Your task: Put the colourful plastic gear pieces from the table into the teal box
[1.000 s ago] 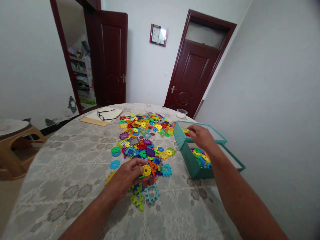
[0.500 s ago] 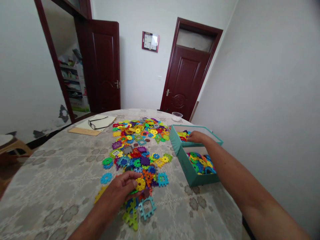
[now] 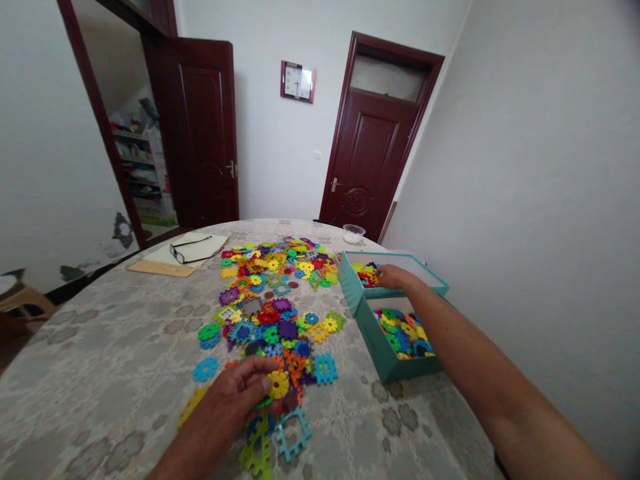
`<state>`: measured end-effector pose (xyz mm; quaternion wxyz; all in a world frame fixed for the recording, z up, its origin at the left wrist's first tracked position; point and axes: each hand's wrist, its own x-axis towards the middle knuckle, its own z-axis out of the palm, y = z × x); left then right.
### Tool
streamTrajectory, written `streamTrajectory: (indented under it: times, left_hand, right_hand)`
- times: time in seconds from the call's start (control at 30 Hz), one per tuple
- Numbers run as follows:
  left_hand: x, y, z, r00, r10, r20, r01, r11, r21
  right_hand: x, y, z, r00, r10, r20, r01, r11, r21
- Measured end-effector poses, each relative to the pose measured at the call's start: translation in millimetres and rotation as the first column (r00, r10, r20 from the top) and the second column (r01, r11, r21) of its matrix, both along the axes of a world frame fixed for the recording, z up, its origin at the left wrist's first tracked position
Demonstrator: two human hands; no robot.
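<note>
My left hand [image 3: 245, 390] is closed around a yellow flower-shaped disc [image 3: 278, 385], pinched between thumb and fingers; a bit of green shows below it. Beneath and beyond the hand spreads a pile of coloured plastic pieces [image 3: 287, 330], notched squares and discs. A pale blue square frame [image 3: 293, 435] lies near the wrist. My right hand [image 3: 394, 277] reaches into the far part of a teal box [image 3: 367, 333], fingers down at red and yellow square pieces [image 3: 367, 275]; its fingertips are mostly hidden. Several coloured discs [image 3: 403, 331] fill the box's near part.
Black eyeglasses [image 3: 193, 251] rest on papers [image 3: 165, 263] at the table's left. A clear bowl [image 3: 354, 233] stands on the far edge, behind the box. The round table has a patterned cloth [image 3: 125, 347]. A wall rises to the right.
The view has shifted slightly. My left hand still holds the yellow disc over the pile. My right hand stays in the far part of the box, its fingers slightly shifted among the pieces.
</note>
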<state>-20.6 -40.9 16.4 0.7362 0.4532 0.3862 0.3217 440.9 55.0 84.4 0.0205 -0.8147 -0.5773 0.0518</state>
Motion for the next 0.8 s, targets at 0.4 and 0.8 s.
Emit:
streamTrajectory:
  times: [0.4, 0.8]
  left_hand:
    - [-0.1, -2.7, 10.2, 0.999, 0.004, -0.036, -0.004, 1.0, 0.006]
    - [-1.4, -1.0, 6.4, 0.999, 0.005, -0.043, -0.004, 1.0, 0.025]
  right_hand:
    - [34.8, -10.5, -0.6, 0.986, -0.147, -0.072, 0.156, 0.978, 0.141]
    - [3.3, -39.3, 17.4, 0.994, -0.073, -0.079, 0.099, 0.914, 0.394]
